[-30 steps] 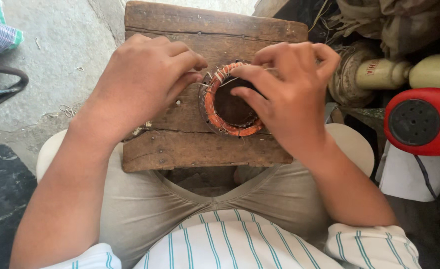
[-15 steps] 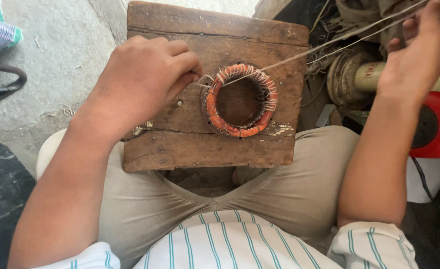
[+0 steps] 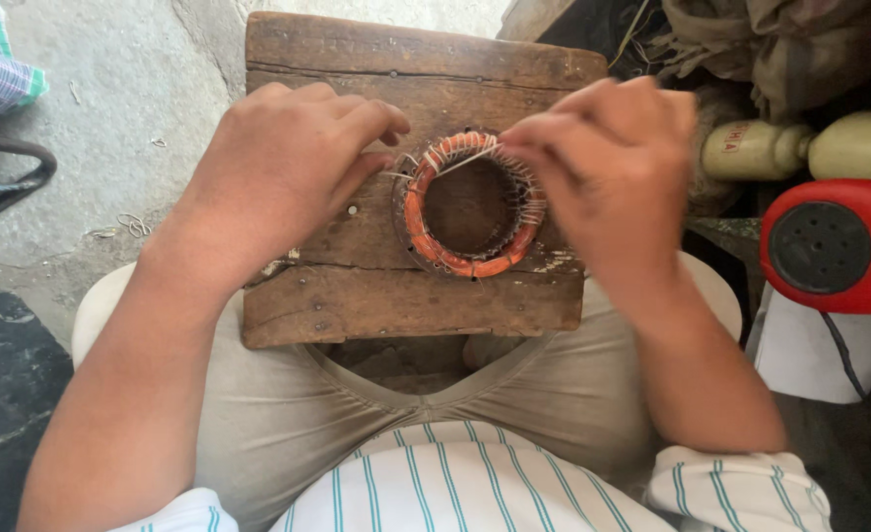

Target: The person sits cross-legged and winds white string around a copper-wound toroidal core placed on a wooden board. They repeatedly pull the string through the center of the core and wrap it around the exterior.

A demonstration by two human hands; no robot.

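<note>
Coil ring [image 3: 470, 207]: orange-wound, lay flat on worn wooden block [image 3: 406, 296], opening faced up, near block centre and slightly toward right side.
Block position: rested across lap, between both knees.
Left hand [image 3: 278, 172]: lay on block just left of ring; fingers [image 3: 381, 118] curled, tips touched ring's upper-left rim; grip on thin wire ends there could not be confirmed.
Right hand [image 3: 613, 163]: lay over ring's upper-right rim; fingertips pinched closed on pale binding thread [image 3: 460, 161].
Thread line: ran from right pinch down-left across ring's top arc, toward left fingertips.
Key relation: ring sat between both hands, no long axis, being round; right fingers nearer working point on top rim.
Surroundings: red round-capped item [image 3: 830, 246] and cream bottles [image 3: 810, 148] lay well right of block; concrete floor [image 3: 110, 99] at left.
</note>
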